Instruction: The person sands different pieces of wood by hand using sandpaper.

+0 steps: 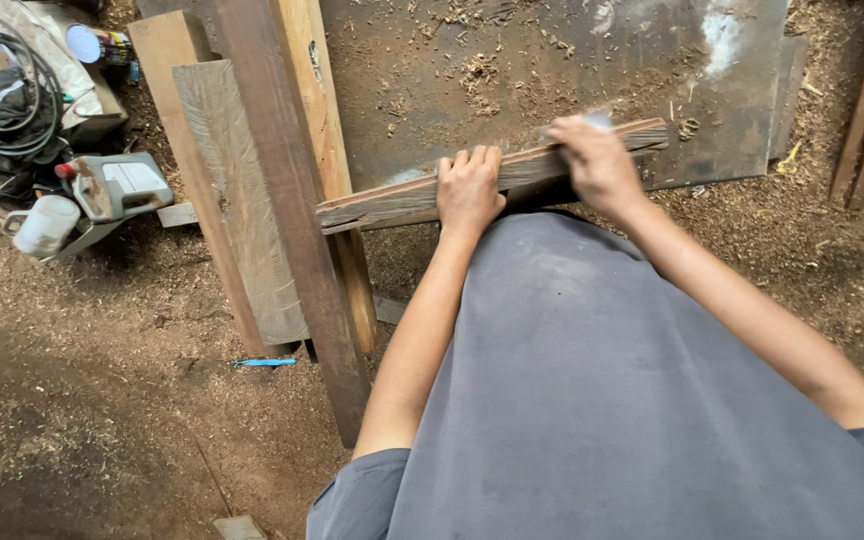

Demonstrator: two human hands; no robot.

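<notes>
I count one wooden strip (402, 195) under my two hands, four planks (252, 200) leaning together, one power tool (117, 187), one white cup (44, 226).

We see a metal tabletop (552, 70) dusted with sawdust and wood shavings (477, 75), a weathered wooden strip (392, 198) lying across its near edge. Planks (272, 200) lean against its left side, standing on the sawdust-covered floor (102, 400), where a blue pen (264, 362) lies.

Long planks (252, 200) lean across the sawdust-covered ground (102, 400). A grey power tool (117, 187), a white jug (44, 226) and coiled cable (2, 90) lie at left.
</notes>
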